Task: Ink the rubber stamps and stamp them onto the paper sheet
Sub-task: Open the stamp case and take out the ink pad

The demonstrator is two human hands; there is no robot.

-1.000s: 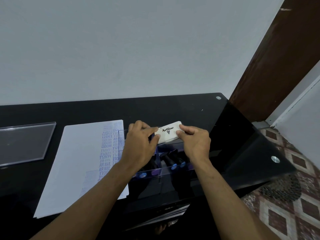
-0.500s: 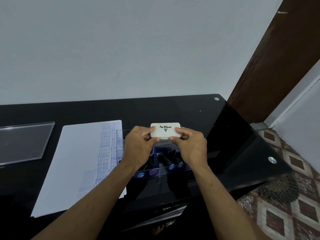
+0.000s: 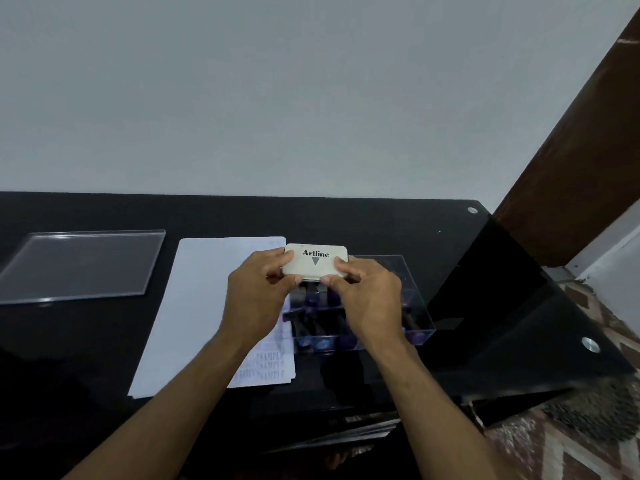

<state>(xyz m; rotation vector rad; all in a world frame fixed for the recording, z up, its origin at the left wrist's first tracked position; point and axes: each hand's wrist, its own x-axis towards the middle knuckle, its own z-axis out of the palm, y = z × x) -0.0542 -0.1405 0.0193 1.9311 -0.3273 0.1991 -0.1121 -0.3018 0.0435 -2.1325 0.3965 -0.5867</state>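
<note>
A stamp box point(image 3: 398, 299) sits on the table point(image 3: 363, 223). Just left of the box, a paper sheet point(image 3: 204, 306) lies flat, its right edge tucked under the box. Well left of the box lies a flat lid point(image 3: 83, 265). Above the box's far-left corner, 2 hands, left hand point(image 3: 256, 292) and right hand point(image 3: 367, 296), hold an ink pad point(image 3: 313, 261) between them. Stamps point(image 3: 322, 327) lie inside the box.

left hand point(image 3: 258, 289) and right hand point(image 3: 367, 292) raised together, fingers curled, pinching
</note>
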